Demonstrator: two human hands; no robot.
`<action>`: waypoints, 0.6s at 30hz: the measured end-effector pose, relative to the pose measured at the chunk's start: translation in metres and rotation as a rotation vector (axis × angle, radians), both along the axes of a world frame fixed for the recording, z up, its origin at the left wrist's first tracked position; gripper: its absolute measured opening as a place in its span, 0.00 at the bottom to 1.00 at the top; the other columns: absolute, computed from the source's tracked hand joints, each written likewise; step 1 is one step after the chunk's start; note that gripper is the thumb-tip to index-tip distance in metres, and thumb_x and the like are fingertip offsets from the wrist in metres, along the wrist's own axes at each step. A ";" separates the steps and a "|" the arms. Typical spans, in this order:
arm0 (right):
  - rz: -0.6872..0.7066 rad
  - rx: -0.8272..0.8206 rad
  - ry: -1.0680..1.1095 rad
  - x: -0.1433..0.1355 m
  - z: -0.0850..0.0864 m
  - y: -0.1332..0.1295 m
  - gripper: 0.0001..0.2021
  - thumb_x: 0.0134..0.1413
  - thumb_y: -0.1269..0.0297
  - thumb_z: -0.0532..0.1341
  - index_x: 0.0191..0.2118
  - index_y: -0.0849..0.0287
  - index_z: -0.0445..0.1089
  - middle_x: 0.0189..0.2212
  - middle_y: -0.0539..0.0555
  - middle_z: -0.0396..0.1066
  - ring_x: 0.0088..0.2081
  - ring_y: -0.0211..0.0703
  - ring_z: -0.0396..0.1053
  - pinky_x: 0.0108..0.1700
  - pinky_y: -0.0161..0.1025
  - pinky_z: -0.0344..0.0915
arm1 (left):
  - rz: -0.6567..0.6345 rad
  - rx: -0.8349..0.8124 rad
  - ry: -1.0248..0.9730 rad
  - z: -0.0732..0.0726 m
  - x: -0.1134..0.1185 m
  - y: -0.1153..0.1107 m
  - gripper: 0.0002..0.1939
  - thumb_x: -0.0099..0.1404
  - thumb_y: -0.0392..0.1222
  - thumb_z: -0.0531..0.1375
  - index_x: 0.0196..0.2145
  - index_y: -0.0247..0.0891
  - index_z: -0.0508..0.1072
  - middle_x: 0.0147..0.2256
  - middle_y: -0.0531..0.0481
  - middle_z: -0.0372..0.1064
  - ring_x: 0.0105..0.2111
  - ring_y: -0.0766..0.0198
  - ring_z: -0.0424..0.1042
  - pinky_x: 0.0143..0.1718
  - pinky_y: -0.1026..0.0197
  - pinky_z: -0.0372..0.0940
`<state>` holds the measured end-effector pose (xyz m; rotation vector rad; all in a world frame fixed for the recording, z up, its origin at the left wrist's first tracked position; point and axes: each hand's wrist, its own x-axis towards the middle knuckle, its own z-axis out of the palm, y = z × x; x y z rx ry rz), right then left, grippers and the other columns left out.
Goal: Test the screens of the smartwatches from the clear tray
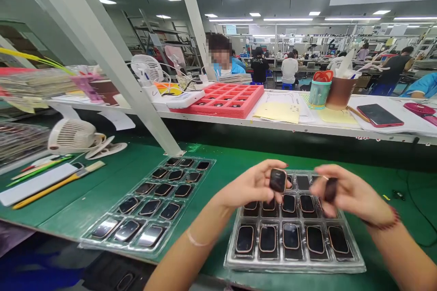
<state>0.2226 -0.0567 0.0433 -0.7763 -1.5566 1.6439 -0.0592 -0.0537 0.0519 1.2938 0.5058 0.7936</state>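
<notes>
Nearest the lens, two bare forearms rise from the bottom edge, both cut off by the frame. Left hand (251,186) pinches a small dark watch case (277,180) by its edges between thumb and fingertips, holding it in the air over the far rows of a clear blister tray (355,261). Right hand (351,195), a beaded bracelet at its wrist, is curled around a second dark piece (330,189); motion blur makes that piece hard to identify, and the fingers cover most of it. Both hands hide the tray's back rows, so how many pockets there are filled cannot be told; the front rows hold dark-faced cases with coppery rims.

Left of it on the green mat (232,163) lies a second clear tray (205,163), three pockets wide, filled with dark glossy cases. Further left rest a small white fan (72,134), pencils and a white strip. A slanted grey post (112,63) crosses the view and blocks part of the raised shelf, where a red foam tray (254,100), yellow papers, two cups and a phone (379,115) sit. Other workers sit at benches beyond.
</notes>
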 end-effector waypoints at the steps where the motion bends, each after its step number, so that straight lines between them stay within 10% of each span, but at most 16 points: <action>1: 0.012 0.031 0.005 -0.006 -0.005 0.010 0.27 0.49 0.59 0.67 0.54 0.56 0.61 0.45 0.58 0.69 0.34 0.43 0.71 0.32 0.39 0.70 | 0.038 0.016 0.067 -0.005 0.010 0.012 0.31 0.52 0.39 0.67 0.53 0.39 0.62 0.40 0.43 0.70 0.30 0.63 0.73 0.26 0.67 0.62; 6: -0.101 0.107 -0.079 -0.026 -0.041 0.051 0.15 0.57 0.58 0.58 0.48 0.61 0.65 0.38 0.57 0.71 0.29 0.37 0.69 0.28 0.34 0.67 | 0.205 0.110 0.329 -0.038 0.040 0.041 0.13 0.60 0.41 0.56 0.40 0.32 0.69 0.34 0.46 0.70 0.25 0.68 0.70 0.21 0.69 0.57; 18: -0.098 0.134 -0.141 -0.031 -0.074 0.060 0.18 0.50 0.69 0.56 0.50 0.59 0.62 0.40 0.56 0.71 0.29 0.37 0.69 0.30 0.36 0.68 | 0.275 0.030 0.275 -0.059 0.041 0.050 0.14 0.53 0.34 0.58 0.39 0.34 0.67 0.32 0.49 0.71 0.24 0.70 0.67 0.27 0.65 0.61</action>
